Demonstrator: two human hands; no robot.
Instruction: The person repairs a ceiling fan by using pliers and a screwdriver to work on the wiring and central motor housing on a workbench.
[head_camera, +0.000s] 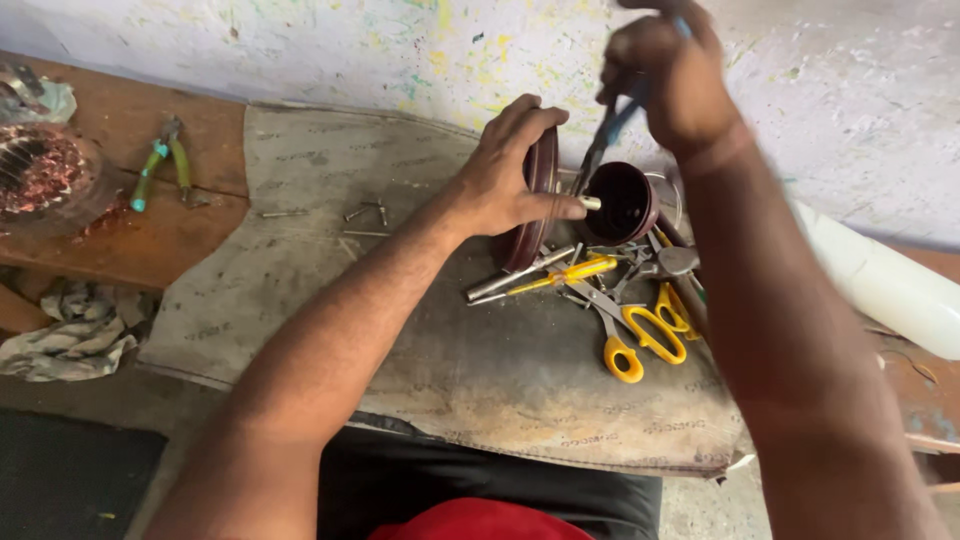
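Note:
My left hand (505, 165) grips a dark maroon round cover (540, 175) that stands on edge on a grey mat (330, 300). Its thumb reaches toward a dark maroon cup-shaped housing (620, 200) just to the right. My right hand (665, 70) is raised above the housing and is closed on a blue-handled tool (610, 125), whose tip points down at the housing's left rim. The hand and tool are blurred.
A pile of tools lies below the housing: yellow-handled scissors (640, 340), a yellow-handled screwdriver (575, 272) and metal rods. Green-handled pliers (160, 165) and a copper-wound motor part (40, 170) sit on the wooden bench at left. Loose screws (365, 212), a rag (70, 335), a white tube (890, 285).

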